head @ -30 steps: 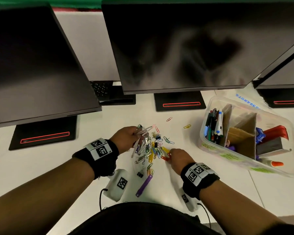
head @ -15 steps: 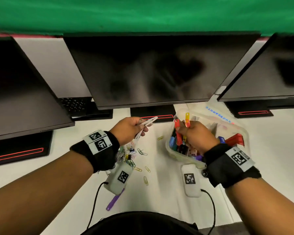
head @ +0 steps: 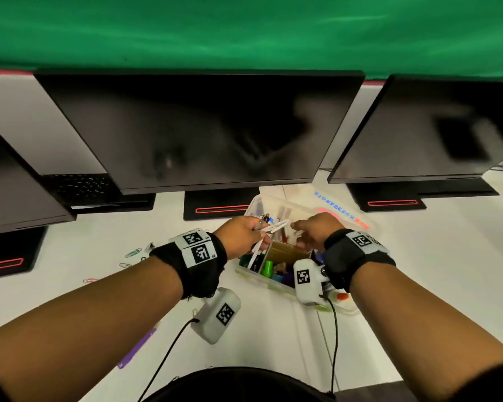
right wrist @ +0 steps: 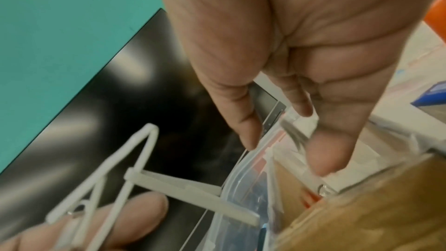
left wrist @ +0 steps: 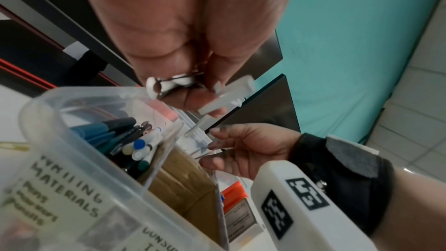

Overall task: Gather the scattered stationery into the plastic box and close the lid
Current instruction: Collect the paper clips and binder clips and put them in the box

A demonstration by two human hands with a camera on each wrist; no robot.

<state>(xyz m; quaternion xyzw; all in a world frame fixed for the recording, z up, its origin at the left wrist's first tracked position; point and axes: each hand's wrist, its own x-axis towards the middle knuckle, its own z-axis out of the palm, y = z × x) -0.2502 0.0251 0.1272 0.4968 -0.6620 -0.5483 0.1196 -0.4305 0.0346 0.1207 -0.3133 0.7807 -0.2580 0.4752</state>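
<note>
**Both hands over the open plastic box, left hand holding white fasteners**

The plastic box (head: pixel 246 208) stood open on the white desk (head: pixel 418 256), in front of the middle monitor (head: pixel 201 126), with its printed lid (head: pixel 346 207) lying just behind it. The left hand (head: pixel 238 236) was held above the left end of the box, its fingers curled round a bundle of white plastic fasteners (head: pixel 273 227) together with some metal clips (left wrist: pixel 178 81); the fasteners stuck out toward the right hand and down toward the box. The right hand (head: pixel 314 230) was held above the middle of the box with fingers (right wrist: pixel 248 127) loosely bent and pointing down; nothing could be seen gripped in it. Its fingertips were near the ends of the fasteners, though contact could not be made out.

Inside the box, pens and markers (left wrist: pixel 125 140) filled the left compartment, labelled "writing materials", and a brown cardboard divider (left wrist: pixel 183 184) bounded the compartment beside it. Several paper clips (head: pixel 134 252) lay scattered on the desk to the left of the box, and a purple strip (head: pixel 137 349) lay on the desk beneath the left forearm.
</note>
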